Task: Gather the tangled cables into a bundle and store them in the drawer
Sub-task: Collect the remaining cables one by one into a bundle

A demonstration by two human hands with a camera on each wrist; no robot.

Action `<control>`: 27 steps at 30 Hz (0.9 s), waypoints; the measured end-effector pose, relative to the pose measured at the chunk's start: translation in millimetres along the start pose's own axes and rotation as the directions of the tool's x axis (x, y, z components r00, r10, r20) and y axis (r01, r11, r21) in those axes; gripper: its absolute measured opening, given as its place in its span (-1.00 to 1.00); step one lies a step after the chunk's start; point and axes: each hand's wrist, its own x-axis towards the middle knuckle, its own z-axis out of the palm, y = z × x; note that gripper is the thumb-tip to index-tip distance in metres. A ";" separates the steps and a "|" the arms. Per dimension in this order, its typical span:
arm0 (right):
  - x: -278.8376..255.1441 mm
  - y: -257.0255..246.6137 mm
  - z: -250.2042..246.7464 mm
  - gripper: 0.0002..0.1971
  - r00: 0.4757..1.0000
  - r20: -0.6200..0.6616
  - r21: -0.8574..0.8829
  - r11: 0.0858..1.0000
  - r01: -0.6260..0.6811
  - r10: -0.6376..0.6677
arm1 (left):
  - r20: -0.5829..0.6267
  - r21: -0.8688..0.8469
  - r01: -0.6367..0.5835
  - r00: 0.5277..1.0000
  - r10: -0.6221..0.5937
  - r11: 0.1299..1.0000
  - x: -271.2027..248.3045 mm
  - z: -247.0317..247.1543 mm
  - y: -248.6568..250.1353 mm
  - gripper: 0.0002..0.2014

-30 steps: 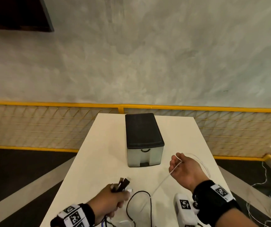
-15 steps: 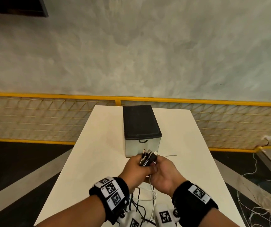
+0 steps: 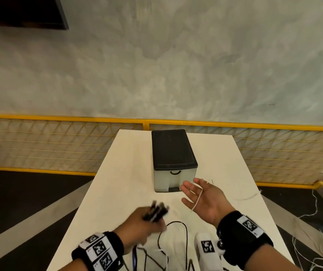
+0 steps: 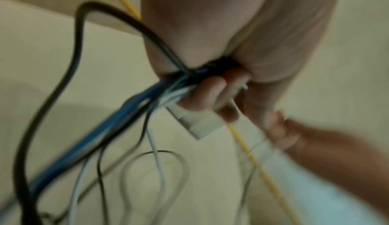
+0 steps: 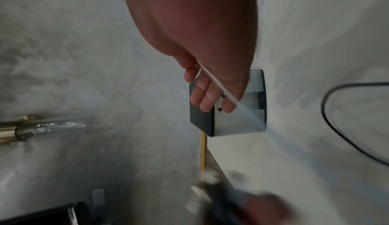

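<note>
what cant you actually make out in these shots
- Drawer unit: its contents; front shut in the head view, right hand covers the handle in the right wrist view.
- Cables: count and plug types; motion blur in both views, left hand wraps them.
- White cable: far end, too thin.
</note>
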 end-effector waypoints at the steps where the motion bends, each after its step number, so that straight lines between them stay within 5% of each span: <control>1: -1.6 5.0 1.2 -0.79 1.000 0.008 -0.018 1.000 0.006 -0.006 | -0.110 -0.120 -0.069 0.992 0.056 0.990 3.2 -0.4 7.0 -0.88; 3: -3.7 17.9 6.2 -0.76 1.000 0.017 -0.065 0.998 0.015 -0.014 | -0.201 -0.176 -0.191 0.967 0.155 0.966 9.3 5.1 26.2 -0.89; 5: -8.3 32.0 16.8 -0.67 0.999 0.041 -0.105 0.994 0.010 -0.005 | -0.148 -0.155 -0.248 0.963 0.225 0.956 11.9 21.0 43.0 -0.89; 11: -25.1 39.0 32.6 -0.55 0.994 0.046 -0.137 0.986 -0.095 0.102 | -0.109 -0.239 -0.179 0.982 0.156 0.954 21.2 48.2 40.6 -0.84; 15: -16.8 29.4 25.7 -0.74 0.990 0.009 -0.117 0.983 -0.139 0.141 | -0.034 -0.118 -0.150 0.989 0.147 0.982 11.1 38.9 29.8 -0.77; 21: -4.2 -6.9 17.8 -0.80 0.999 -0.038 0.018 1.000 -0.022 0.023 | 0.283 0.239 0.005 0.956 -0.074 0.971 -18.5 9.1 -3.8 -0.83; 27: -4.4 -24.5 4.4 -0.77 0.996 -0.076 0.096 0.994 0.058 -0.050 | 0.326 0.426 0.109 0.908 -0.265 0.898 -25.7 -3.3 -24.6 -0.83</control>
